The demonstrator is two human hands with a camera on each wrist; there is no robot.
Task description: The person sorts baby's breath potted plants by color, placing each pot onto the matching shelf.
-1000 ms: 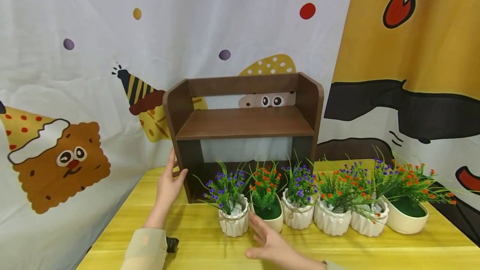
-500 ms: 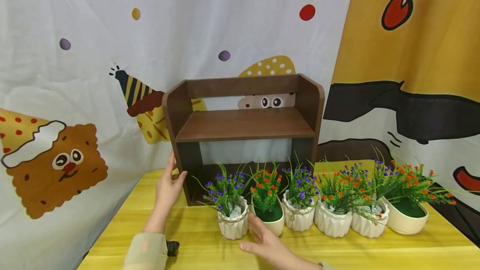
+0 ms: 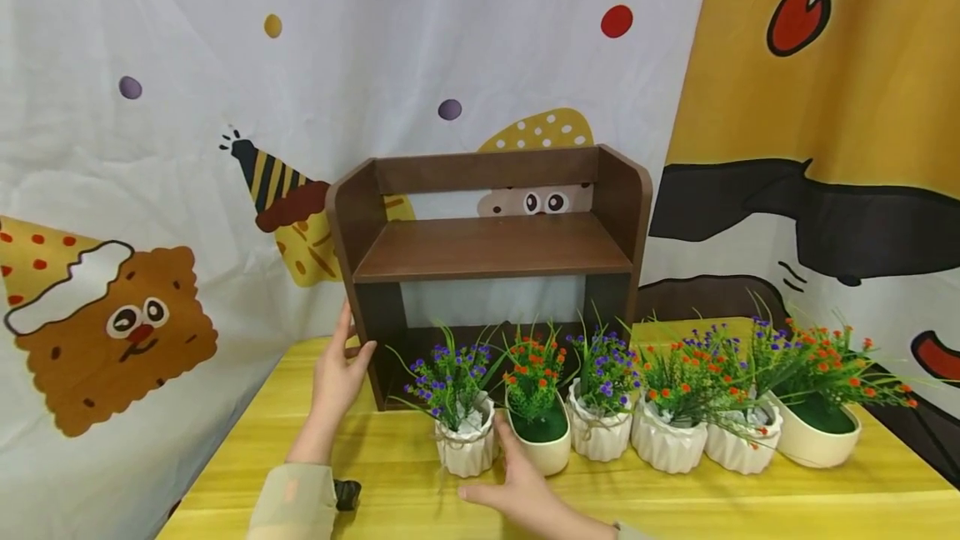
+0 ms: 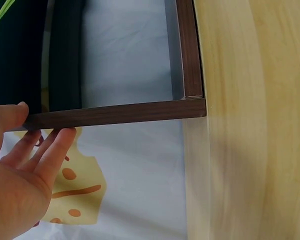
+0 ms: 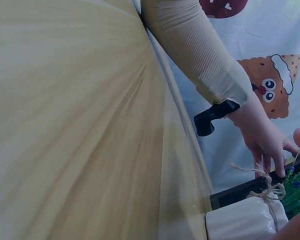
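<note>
A two-tier brown wooden shelf stands on the table. My left hand holds its left side panel, thumb on the inner face and fingers against the outer face. My right hand is beside the leftmost white pot, which has purple flowers and twine round it. The right index finger is right at the pot's right side, and the thumb spreads out in front of it. Behind the right fingers is an oval cream planter with orange flowers.
More pots line up to the right: a white pot with purple flowers, another white pot, and a cream planter at the far right. A printed cloth hangs behind the shelf. A black wrist mount sits at the left cuff.
My right hand has moved left, with its thumb sweeping in front of the leftmost pot. My left hand keeps its place on the shelf's side.
</note>
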